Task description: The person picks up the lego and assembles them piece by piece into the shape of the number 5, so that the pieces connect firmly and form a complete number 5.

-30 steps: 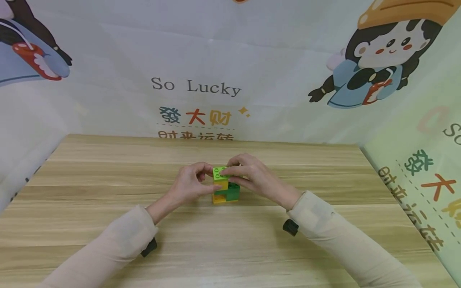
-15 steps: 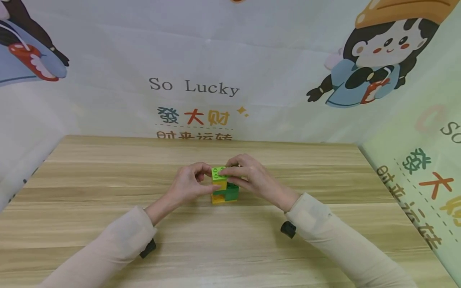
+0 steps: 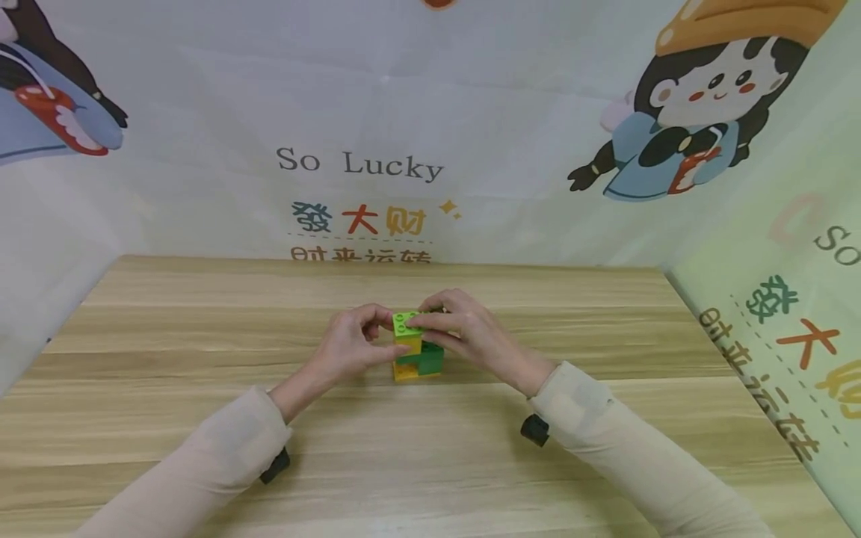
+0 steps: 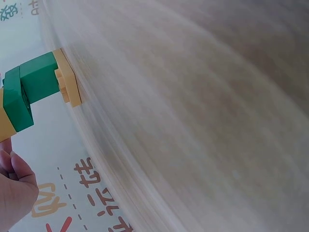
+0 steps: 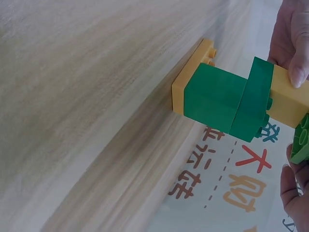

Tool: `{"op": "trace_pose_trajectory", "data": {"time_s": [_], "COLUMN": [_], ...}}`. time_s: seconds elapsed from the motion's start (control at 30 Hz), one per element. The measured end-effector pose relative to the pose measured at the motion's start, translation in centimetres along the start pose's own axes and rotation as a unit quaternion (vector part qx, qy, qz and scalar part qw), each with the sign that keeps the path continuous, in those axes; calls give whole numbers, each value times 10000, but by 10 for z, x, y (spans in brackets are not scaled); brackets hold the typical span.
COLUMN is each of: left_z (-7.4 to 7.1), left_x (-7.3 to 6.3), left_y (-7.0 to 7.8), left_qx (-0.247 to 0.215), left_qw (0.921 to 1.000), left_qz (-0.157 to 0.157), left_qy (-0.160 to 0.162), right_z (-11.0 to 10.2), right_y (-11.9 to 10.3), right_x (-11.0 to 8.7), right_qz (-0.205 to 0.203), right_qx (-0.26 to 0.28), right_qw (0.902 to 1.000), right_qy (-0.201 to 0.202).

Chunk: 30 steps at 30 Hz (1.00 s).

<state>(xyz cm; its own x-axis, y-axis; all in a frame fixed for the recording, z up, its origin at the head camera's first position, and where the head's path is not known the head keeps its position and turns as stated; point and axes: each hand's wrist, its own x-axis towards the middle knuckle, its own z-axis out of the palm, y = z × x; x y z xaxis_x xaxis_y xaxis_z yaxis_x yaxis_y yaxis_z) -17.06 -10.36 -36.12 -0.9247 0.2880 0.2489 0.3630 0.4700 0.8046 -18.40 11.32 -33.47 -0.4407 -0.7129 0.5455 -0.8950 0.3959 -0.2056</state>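
Note:
A small stack of toy building bricks stands on the table in front of both hands. At its foot lies a flat yellow-orange plate (image 3: pixel 406 372), under a dark green brick (image 3: pixel 430 363). Another dark green brick (image 5: pixel 252 100) sits over that one and juts out to the left, beneath a yellow brick (image 5: pixel 288 99). Topmost is a light green brick (image 3: pixel 401 326), tilted against the yellow one in the right wrist view. My left hand (image 3: pixel 350 340) grips the yellow brick from the left, thumb on its front. My right hand (image 3: pixel 474 329) pinches the light green brick.
The wooden table (image 3: pixel 377 463) stretches out around the stack. Printed white cloth (image 3: pixel 235 149) hangs behind it and along the sides. A black wrist camera (image 3: pixel 535 430) shows under the right cuff, and another camera (image 3: pixel 275 467) under the left.
The whole head view has shifted slightly. Both hands keep their places on the stack, and no brick has visibly moved against another.

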Motion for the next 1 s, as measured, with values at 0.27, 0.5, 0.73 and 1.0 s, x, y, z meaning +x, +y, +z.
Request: {"op": "trace_pose_trajectory", "data": {"time_s": [0.27, 0.5, 0.73, 1.0], "left_z": [2, 2, 1, -3], "left_x": [-1, -2, -4, -8], "left_y": [-2, -2, -1, -4], "left_qx": [-79, -83, -142, -465], "left_qw": [10000, 10000, 9999, 9985], "left_qz": [-25, 49, 27, -300], "left_qy": [-51, -15, -12, -9], "right_z": [2, 2, 1, -7], "right_y": [-2, -1, 1, 5], "right_x": [-2, -1, -3, -16], "right_qz": [456, 720, 1093, 1979], "right_qx": [420, 924, 1330, 2017], "right_qw": [9981, 9930, 9850, 9579], "right_qy": [8, 134, 126, 508]}}
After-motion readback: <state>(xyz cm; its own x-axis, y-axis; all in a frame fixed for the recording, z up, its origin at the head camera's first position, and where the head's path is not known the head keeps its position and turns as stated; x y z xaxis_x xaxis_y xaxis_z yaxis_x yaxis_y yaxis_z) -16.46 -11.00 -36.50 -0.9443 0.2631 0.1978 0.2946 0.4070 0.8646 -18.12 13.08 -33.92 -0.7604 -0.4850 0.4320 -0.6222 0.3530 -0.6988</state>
